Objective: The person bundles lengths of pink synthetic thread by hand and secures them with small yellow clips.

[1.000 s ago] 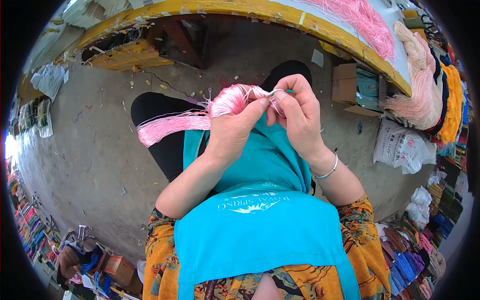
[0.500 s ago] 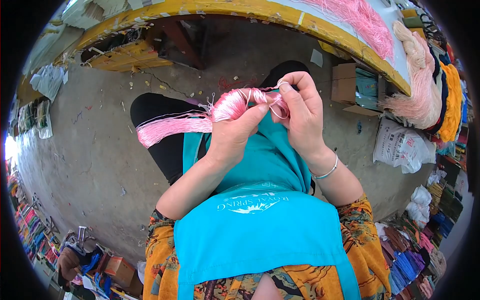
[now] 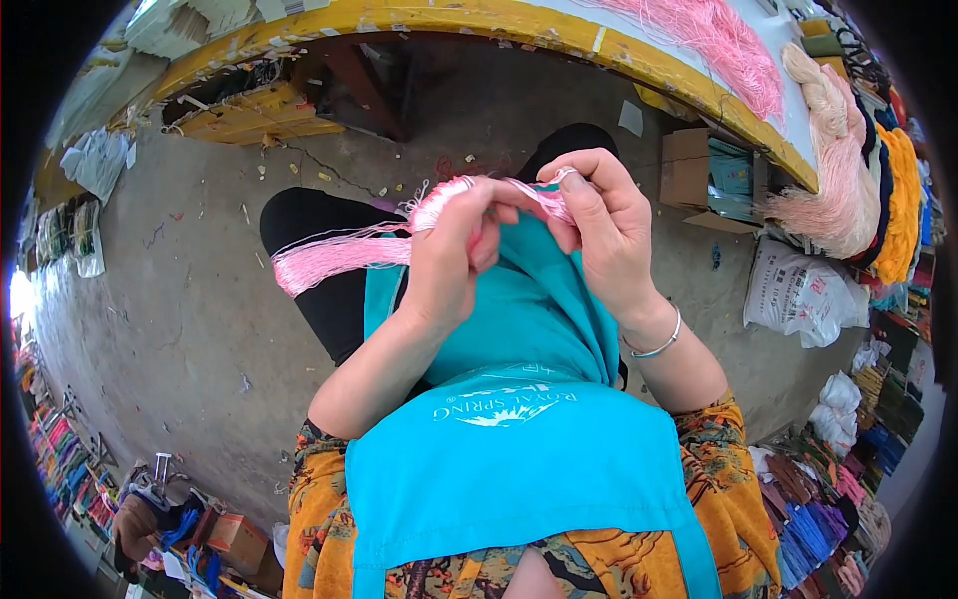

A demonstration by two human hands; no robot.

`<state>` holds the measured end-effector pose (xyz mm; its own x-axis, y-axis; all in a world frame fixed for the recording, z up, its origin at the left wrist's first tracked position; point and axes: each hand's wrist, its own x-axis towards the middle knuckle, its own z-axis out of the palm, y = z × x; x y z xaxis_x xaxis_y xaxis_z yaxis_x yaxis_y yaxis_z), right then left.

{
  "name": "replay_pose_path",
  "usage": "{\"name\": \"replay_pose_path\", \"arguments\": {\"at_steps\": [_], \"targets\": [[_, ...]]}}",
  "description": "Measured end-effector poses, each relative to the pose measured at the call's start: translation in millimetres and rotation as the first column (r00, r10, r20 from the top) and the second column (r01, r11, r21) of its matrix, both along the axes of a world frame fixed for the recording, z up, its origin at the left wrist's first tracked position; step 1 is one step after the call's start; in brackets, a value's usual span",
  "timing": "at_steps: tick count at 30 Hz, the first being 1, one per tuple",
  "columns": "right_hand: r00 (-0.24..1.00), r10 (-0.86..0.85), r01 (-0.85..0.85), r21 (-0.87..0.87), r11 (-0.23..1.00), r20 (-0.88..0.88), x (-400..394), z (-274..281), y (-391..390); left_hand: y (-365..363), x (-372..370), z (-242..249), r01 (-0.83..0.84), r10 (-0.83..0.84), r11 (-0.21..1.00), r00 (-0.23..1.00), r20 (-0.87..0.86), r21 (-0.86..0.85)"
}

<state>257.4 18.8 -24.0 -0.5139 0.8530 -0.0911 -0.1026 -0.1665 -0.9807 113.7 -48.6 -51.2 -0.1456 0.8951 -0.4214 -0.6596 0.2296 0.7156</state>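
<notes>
Two hands: we see both raised together at the upper middle of the frame, above a teal apron [image 3: 519,449].
Left hand [image 3: 449,255]: we see its back, fingers curled inward and closed around the head of a pink tassel [image 3: 339,255], thumb side toward the right hand.
Right hand [image 3: 609,230]: we see it upright just beside the left, thumb and forefinger pinched on a pink thread [image 3: 544,198] at the tassel's top; a silver bracelet [image 3: 654,344] sits on the wrist.
Tassel look: we see glossy pink strands gathered tight at the hands, the loose tail fanning out toward the left of the frame over a black-clad knee [image 3: 309,225].
Thread look: we see thin pink loops bridging the two hands.
Surroundings: we see a yellow-edged table [image 3: 689,85] across the top, with pink yarn [image 3: 733,45] on it.
</notes>
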Motion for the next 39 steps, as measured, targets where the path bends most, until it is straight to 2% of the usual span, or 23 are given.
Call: {"name": "replay_pose_path", "arguments": {"at_steps": [1,2,4,6,8,9,11,12,14,18,20,24,27,29,31,32,33,34,35,36,39], "targets": [[0.999,-0.015,0.014,0.026,1.0,0.032,0,0,0,0,-3,0,0.002,-0.005,0.999,0.996,-0.089,-0.036],[0.998,-0.03,0.027,0.051,0.998,0.064,1,0,0,-2,-7,-3,0.002,-0.005,0.999,0.996,-0.089,-0.036],[0.997,-0.029,0.023,0.08,0.997,0.067,1,1,1,-6,-14,-13,-0.091,0.071,0.994,0.955,-0.288,-0.055],[0.997,-0.025,0.017,0.107,0.994,0.072,3,1,2,-3,-15,-8,-0.124,0.114,0.992,0.951,-0.288,-0.015],[0.972,-0.025,-0.072,0.396,0.915,0.235,5,0,6,3,-12,3,-0.116,0.168,0.977,0.937,-0.306,0.179],[0.971,-0.022,-0.076,0.397,0.915,0.236,3,0,7,4,-15,10,-0.012,0.055,0.988,0.957,-0.283,0.152],[0.974,-0.012,-0.128,0.592,0.796,0.226,1,0,9,4,-20,10,0.155,-0.131,0.982,0.97,-0.206,0.107],[0.974,-0.012,-0.129,0.594,0.794,0.227,1,-1,10,4,-21,9,0.215,-0.198,0.971,0.967,-0.159,0.101],[0.966,0.022,-0.185,0.631,0.754,0.257,3,-2,13,5,-19,8,0.226,-0.211,0.97,0.966,-0.147,0.093],[0.943,0.021,-0.245,0.65,0.72,0.332,4,0,15,6,-22,10,0.252,-0.248,0.966,0.966,-0.074,0.06],[0.909,-0.048,-0.267,0.668,0.695,0.413,7,2,14,6,-23,12,0.263,-0.262,0.964,0.964,-0.047,0.033],[0.917,-0.066,-0.248,0.692,0.678,0.394,8,-6,13,5,-24,6,0.288,-0.288,0.958,0.956,0.055,-0.001],[0.896,-0.115,-0.23,0.67,0.706,0.429,8,-4,11,5,-22,7,0.311,-0.31,0.95,0.95,-0.037,0.016],[0.936,-0.071,-0.127,0.519,0.846,0.345,7,-8,8,6,-21,12,0.318,-0.318,0.948,0.948,-0.014,0.014],[0.928,-0.032,-0.15,0.45,0.88,0.371,13,-4,11,6,-21,11,0.326,-0.327,0.945,0.945,0.008,0.013],[0.919,0.011,-0.173,0.379,0.909,0.393,15,-3,11,4,-22,7,0.344,-0.344,0.935,0.939,-0.007,0.086],[0.919,0.01,-0.172,0.379,0.909,0.393,14,-4,11,3,-22,4,0.36,-0.361,0.919,0.932,-0.024,0.159],[0.962,0.001,-0.094,0.328,0.94,0.272,12,-7,10,3,-20,3,0.361,-0.362,0.919,0.932,-0.025,0.159],[0.989,-0.017,-0.023,0.266,0.964,0.147,11,-9,9,3,-18,4,0.288,-0.281,0.944,0.957,-0.069,0.161],[0.989,-0.017,-0.023,0.266,0.964,0.147,11,-8,9,4,-17,5,0.214,-0.197,0.963,0.974,-0.113,0.167],[0.979,0.032,-0.096,0.316,0.944,0.202,10,-2,9,6,-21,14,0.199,-0.184,0.976,0.971,-0.155,0.089]]}}
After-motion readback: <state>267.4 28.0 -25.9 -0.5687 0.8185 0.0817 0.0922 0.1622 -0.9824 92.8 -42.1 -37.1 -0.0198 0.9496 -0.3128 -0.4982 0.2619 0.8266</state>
